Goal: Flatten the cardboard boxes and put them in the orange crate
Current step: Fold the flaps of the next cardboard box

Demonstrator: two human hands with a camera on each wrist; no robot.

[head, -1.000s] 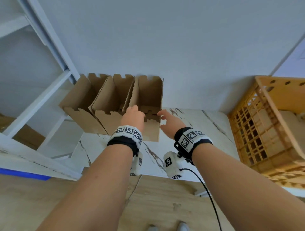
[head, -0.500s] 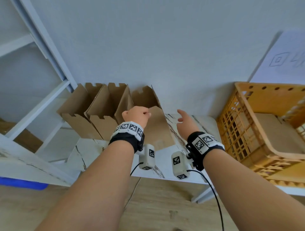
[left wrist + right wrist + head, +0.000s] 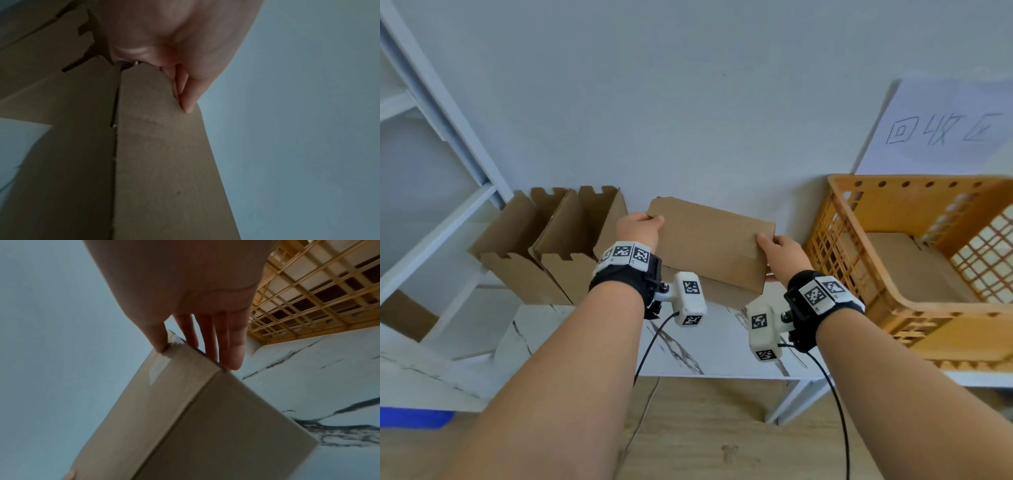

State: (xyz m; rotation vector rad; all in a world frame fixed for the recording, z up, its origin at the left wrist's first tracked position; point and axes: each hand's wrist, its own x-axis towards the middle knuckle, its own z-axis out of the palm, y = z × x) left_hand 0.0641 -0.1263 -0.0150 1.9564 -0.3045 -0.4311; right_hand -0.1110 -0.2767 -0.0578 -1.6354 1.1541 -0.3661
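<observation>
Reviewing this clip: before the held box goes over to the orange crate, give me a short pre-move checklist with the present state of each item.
1. Left hand grips one end of the held cardboard box: ok.
2. Right hand grips the other end, thumb on top and fingers underneath: ok.
3. Box fully flat: not ok; the right wrist view shows two faces meeting at an angle.
4. Orange crate open on top: ok.
5. Room left in the crate: ok; flattened cardboard lies low on its floor.
6. Boxes left to do: two upright boxes stand on the marble table: ok.
</observation>
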